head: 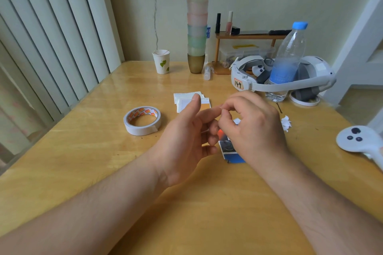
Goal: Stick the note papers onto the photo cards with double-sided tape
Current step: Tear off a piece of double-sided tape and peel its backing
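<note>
Both hands (217,128) apparently pinch tape; paper cup (161,61) holds sticks.

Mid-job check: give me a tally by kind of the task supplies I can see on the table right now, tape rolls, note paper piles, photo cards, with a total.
Tape rolls: 1, the double-sided tape roll, left of the hands.
Note paper piles: 1, the note paper stack; sheets too overlapped to count.
Photo cards: 1 visible, the photo card, partly hidden under the right hand.
Total: 3
</note>
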Demonstrator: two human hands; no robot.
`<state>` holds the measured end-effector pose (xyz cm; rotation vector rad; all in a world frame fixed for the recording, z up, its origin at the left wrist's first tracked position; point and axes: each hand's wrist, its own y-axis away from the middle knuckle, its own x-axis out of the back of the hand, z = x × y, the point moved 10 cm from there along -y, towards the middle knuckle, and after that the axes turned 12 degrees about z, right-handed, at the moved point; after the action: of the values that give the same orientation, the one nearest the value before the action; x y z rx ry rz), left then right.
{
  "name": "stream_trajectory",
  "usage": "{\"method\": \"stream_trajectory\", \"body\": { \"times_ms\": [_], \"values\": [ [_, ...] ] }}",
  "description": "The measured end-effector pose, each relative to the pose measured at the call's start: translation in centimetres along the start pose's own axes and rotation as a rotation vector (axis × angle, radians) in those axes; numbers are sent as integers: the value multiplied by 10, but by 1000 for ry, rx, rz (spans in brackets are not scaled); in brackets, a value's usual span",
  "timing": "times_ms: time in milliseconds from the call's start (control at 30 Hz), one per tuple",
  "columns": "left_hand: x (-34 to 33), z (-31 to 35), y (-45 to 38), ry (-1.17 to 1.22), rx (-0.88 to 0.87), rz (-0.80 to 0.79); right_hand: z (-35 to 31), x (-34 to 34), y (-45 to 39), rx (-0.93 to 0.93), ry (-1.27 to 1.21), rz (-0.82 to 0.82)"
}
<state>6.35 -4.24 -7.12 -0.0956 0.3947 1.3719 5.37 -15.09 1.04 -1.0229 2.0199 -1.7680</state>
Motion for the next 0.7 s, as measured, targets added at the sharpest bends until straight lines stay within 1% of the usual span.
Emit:
{"method": "stream_trajectory", "body": {
  "times_ms": [100,367,433,567,633,700],
  "values": [
    [0,0,0,-20,-13,5,2,0,0,-26,-17,0],
    [9,0,-4,-12,-10,68,10,-4,3,-181,-91,-45],
    [10,1,-4,-8,-14,81,13,-6,6,-269,-133,-73],
    [12,1,-4,-8,-19,92,26,-14,14,-515,-260,-166],
    [11,3,-4,-8,-26,77,30,-16,18,-586,-309,-180],
    [8,3,-2,-10,-29,43,32,-14,19,-606,-312,-150]
  ]
}}
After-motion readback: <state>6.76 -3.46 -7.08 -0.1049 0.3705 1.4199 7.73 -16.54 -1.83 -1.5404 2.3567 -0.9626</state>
